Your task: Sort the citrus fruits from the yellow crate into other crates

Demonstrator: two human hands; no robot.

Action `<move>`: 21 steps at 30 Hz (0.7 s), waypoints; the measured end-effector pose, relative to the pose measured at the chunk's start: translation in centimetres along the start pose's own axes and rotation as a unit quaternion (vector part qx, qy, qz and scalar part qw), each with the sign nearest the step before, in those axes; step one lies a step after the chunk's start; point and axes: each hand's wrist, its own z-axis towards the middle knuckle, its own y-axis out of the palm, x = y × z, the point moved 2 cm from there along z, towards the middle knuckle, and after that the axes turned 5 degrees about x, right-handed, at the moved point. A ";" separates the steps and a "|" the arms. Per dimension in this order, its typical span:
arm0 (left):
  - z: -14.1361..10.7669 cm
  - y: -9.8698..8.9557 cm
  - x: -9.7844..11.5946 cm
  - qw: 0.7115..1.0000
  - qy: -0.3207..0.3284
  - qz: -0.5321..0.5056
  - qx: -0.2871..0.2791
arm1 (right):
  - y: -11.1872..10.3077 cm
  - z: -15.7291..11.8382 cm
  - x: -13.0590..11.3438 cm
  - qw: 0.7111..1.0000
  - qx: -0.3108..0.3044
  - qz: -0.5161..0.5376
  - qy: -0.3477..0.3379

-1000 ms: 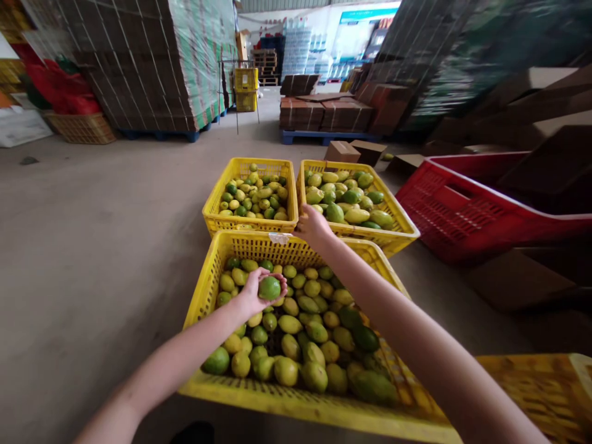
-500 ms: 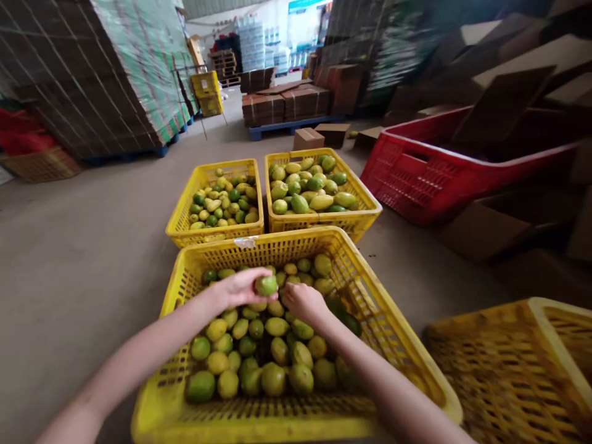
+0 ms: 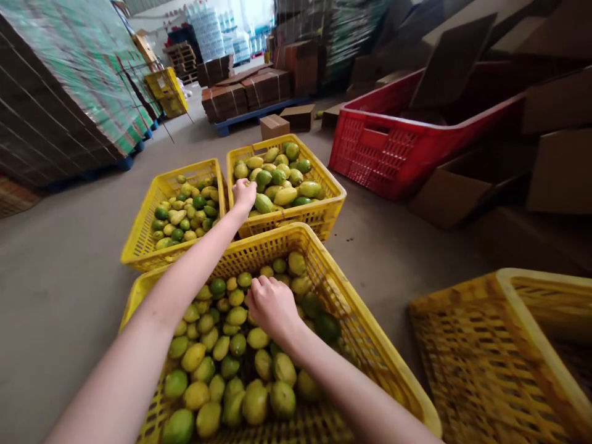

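Observation:
Before me stands a large yellow crate [image 3: 370, 333] holding many green and yellow lemons [image 3: 257, 338]. My right hand [image 3: 274, 307] is low over these lemons with its fingers curled down; whatever they hold is hidden beneath the hand. My left hand [image 3: 244, 196] reaches over the left side of the back right yellow crate [image 3: 333, 196], fingers closed. A small yellow-green patch shows at its fingertips, apparently a lemon, mostly covered by the hand. Larger, longer green-yellow lemons [image 3: 285, 196] fill that crate.
Beside it is another yellow crate [image 3: 134, 237] of smaller lemons. To the right stand a red crate [image 3: 370, 145] with cardboard in it and a yellow crate [image 3: 467, 351]. Cardboard boxes [image 3: 274, 127], a loaded pallet [image 3: 259, 117] and a wrapped stack [image 3: 83, 68] are farther back.
My left hand has moved forward from above the front crate to the back right crate, carrying a green lemon. My right hand stays over the front crate's lemons. The view has turned right.

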 end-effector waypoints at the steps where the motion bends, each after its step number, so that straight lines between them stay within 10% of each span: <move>1: -0.7 -0.7 -0.8 0.999 0.010 0.024 0.025 | 0.1 -0.1 -0.2 1.000 0.000 0.002 -0.003; 7: -9.5 -7.9 -5.5 0.980 0.164 0.102 -0.037 | 0.1 -0.3 -0.7 1.000 -0.019 0.001 -0.010; 13: -19.5 -15.2 -10.3 0.886 0.289 0.311 -0.186 | 0.2 0.0 0.1 0.997 -0.064 -0.026 0.024; 18: -22.0 -17.0 -15.6 0.729 0.151 0.512 -0.428 | 1.0 0.2 0.2 0.992 -0.106 -0.054 0.046; 21: -22.7 -17.2 -17.9 0.698 0.092 0.538 -0.463 | 2.1 0.0 0.3 0.981 -0.173 -0.074 0.053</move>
